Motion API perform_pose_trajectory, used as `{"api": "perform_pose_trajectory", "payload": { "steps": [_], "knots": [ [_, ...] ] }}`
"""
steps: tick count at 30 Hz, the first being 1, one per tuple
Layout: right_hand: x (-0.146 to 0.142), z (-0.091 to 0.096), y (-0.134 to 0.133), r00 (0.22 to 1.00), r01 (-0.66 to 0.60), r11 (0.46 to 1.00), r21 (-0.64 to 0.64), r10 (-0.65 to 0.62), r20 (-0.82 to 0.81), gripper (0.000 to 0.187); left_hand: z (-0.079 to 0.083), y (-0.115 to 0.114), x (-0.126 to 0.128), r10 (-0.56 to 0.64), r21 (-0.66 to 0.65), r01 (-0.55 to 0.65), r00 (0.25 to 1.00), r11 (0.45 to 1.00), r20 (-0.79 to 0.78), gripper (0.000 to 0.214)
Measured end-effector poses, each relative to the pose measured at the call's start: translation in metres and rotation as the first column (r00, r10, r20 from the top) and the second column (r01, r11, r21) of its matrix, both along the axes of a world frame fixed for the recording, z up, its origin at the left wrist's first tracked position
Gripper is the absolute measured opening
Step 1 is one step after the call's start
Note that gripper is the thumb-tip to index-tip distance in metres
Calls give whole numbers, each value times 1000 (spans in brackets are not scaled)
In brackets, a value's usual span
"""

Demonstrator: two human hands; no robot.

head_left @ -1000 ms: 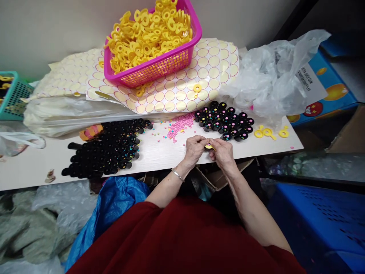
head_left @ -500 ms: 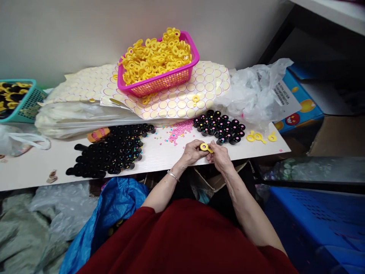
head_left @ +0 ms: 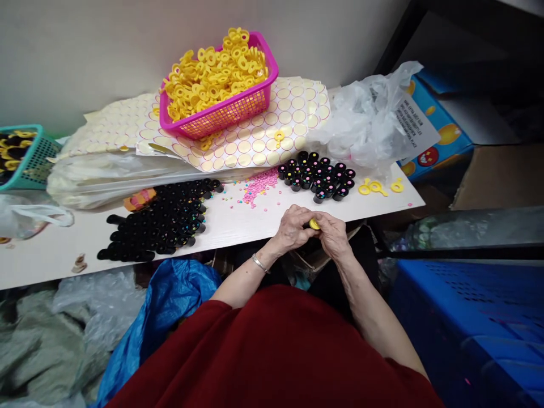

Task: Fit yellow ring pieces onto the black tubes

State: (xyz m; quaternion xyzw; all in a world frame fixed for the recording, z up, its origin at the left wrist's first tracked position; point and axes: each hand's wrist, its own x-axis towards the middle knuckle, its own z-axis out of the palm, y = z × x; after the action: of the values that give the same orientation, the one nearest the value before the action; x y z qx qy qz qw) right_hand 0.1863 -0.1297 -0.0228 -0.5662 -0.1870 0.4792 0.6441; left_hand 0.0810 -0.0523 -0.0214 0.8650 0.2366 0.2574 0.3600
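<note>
My left hand [head_left: 292,228] and my right hand [head_left: 334,233] are pressed together at the front edge of the white table [head_left: 238,224]. Both are closed round a small yellow ring piece [head_left: 314,224], of which only a bit shows between the fingers. Just beyond my hands stands a cluster of black caps with coloured beads [head_left: 317,174]. A larger group of black caps [head_left: 164,220] lies to the left. Pink beads [head_left: 259,186] are scattered between the two groups.
A pink basket [head_left: 232,110] heaped with yellow rings sits on sticker sheets [head_left: 272,136] at the back. Loose yellow rings [head_left: 378,187] lie at the right, by a clear plastic bag [head_left: 369,122]. A teal basket [head_left: 29,158] stands far left. A blue crate [head_left: 467,323] is below right.
The yellow ring, held up flat between my fingertips half a second ago, is now mostly hidden inside my closed fingers. My hands have drawn closer together.
</note>
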Motion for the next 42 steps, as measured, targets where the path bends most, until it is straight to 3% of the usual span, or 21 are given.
{"api": "perform_pose_trajectory", "payload": {
  "steps": [4,11,14,16,18,20,22,24,26,28,30,32,33,34,35,36,38,40,42],
  "knots": [
    [7,2,-12,992,-107,994,24,108,-71,43,-4,-7,4,17,16,-16,1000,1000,-14,22],
    [28,15,-24,937,-284,959,2,278,-212,38,-4,-23,8,-93,197,97,995,976,-29,12],
    [29,6,-32,965,-236,972,3,234,-121,38,-9,-29,6,-106,215,111,994,970,-33,13],
    [27,-9,-39,973,-228,974,1,228,-36,36,-12,-26,3,-198,165,197,980,967,-12,10],
    [24,-26,-45,953,-271,959,-83,279,115,34,-14,-15,0,-308,73,303,950,950,56,16],
    [20,-41,-46,835,-311,908,-282,403,376,29,-17,1,1,-264,-23,269,955,963,136,27],
    [15,-49,-41,570,-290,806,-516,579,584,25,-18,18,10,-39,-97,52,991,994,131,31],
    [14,-48,-34,340,-247,711,-659,700,628,24,-19,31,25,184,-111,-179,982,978,36,33],
    [17,-40,-29,273,-245,684,-687,729,628,23,-19,38,41,284,-82,-287,958,955,-45,38],
    [29,-28,-30,348,-321,720,-616,694,630,19,-19,39,55,300,-57,-304,952,951,-63,40],
    [49,-15,-34,510,-376,800,-469,601,615,13,-19,37,63,301,-53,-303,953,951,-43,35],
    [75,-5,-34,655,-239,915,-324,398,642,19,-19,34,65,307,-65,-307,952,949,-13,29],
    [88,-1,-31,655,-92,959,-267,261,709,22,-18,33,64,309,-75,-308,951,948,2,26],
    [101,1,-26,590,91,973,-210,117,799,23,-17,32,62,312,-86,-310,950,947,14,24],
    [113,2,-19,480,255,953,-161,20,877,24,-16,31,59,320,-98,-317,947,943,20,23],
    [123,2,-11,362,345,927,-144,10,932,25,-15,30,56,334,-109,-330,942,938,20,21],
    [138,-1,5,188,393,901,-182,115,975,25,-14,30,47,370,-127,-367,929,922,6,19],
    [145,-6,17,56,355,903,-243,239,969,23,-14,29,39,385,-148,-382,923,912,-9,18],
    [148,-12,22,-50,291,922,-255,280,959,22,-16,29,32,377,-173,-372,926,912,-2,19]
  ]
}}
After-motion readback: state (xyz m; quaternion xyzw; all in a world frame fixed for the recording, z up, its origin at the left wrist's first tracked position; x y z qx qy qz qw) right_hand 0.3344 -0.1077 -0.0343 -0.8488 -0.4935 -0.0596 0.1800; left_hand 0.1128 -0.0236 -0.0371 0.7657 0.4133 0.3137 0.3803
